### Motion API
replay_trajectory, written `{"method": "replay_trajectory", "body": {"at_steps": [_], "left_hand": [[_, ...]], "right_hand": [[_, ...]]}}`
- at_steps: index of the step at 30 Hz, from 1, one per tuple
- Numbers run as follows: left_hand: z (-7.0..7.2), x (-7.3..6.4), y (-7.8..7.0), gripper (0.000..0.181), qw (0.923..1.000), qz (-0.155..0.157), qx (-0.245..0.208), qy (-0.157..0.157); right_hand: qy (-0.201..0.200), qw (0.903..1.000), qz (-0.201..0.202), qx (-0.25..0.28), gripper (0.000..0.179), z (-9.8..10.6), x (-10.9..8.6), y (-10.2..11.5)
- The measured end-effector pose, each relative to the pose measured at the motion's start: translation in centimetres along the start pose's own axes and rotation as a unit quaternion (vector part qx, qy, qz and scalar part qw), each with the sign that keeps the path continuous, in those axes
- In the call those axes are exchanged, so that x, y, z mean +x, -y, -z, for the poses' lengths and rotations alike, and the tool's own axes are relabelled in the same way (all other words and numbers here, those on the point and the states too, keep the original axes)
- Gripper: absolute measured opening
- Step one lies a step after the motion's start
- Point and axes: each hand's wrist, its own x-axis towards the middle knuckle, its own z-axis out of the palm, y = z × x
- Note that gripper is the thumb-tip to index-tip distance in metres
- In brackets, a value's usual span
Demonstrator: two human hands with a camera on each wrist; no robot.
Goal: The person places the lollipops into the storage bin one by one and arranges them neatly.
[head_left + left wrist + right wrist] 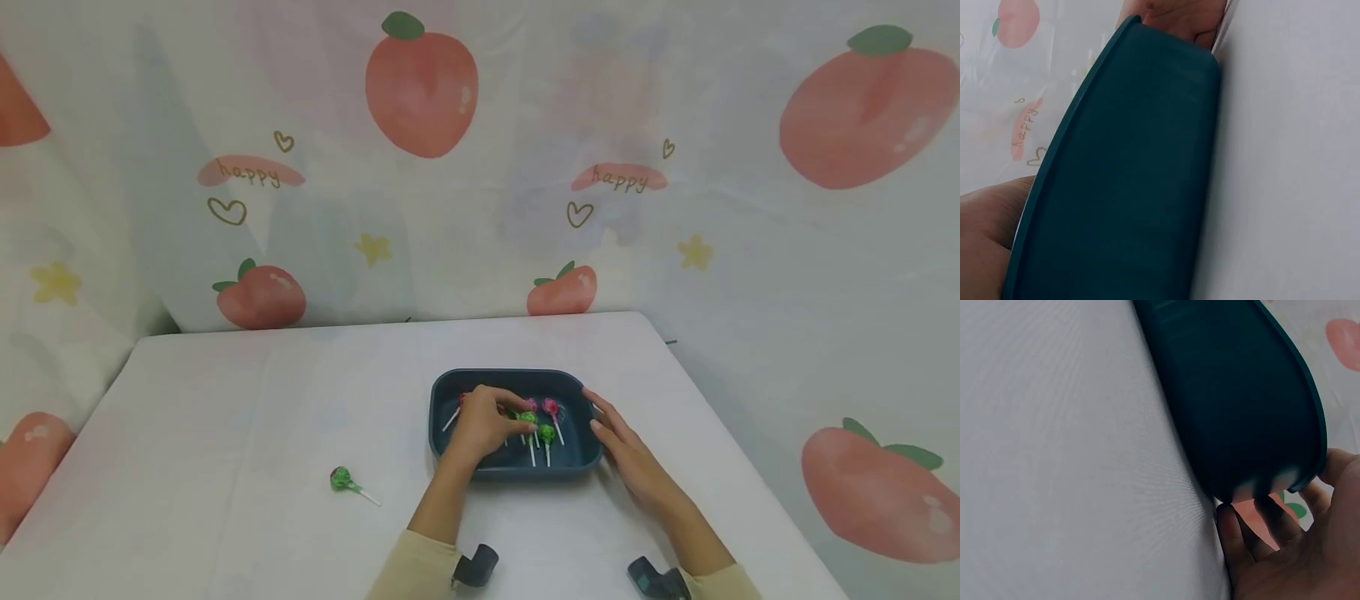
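Observation:
A dark blue-green plastic box [513,473] stands on the table, with several wrapped lollipops inside, green ones toward the middle and a pink lollipop [551,407] to the right. My left hand [483,423] reaches over the near rim into it. Its thumb and index finger pinch at a green lollipop [528,418] among the others; the remaining fingers are partly hidden. In the left wrist view the box's outer wall [1122,156] covers the fingertips. My right hand [633,454] rests its extended fingers against the box's right end, with fingertips [1230,519] on the outer wall.
A single green lollipop [342,479] with a white stick lies on the white table [247,417], left of the box. Behind and beside the table hangs a curtain [480,250] printed with peaches. Dark wrist cameras [477,566] sit at both cuffs.

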Motion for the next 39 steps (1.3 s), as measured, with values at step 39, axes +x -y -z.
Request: {"method": "replay_trajectory", "body": {"at_steps": [39], "left_hand": [[-1.4,0.7,0.0,0.020,0.9912,0.083,0.103,0.004]], "right_hand": [[0.004,0.9998,-0.008,-0.019,0.055,0.3,0.3,0.0]]}}
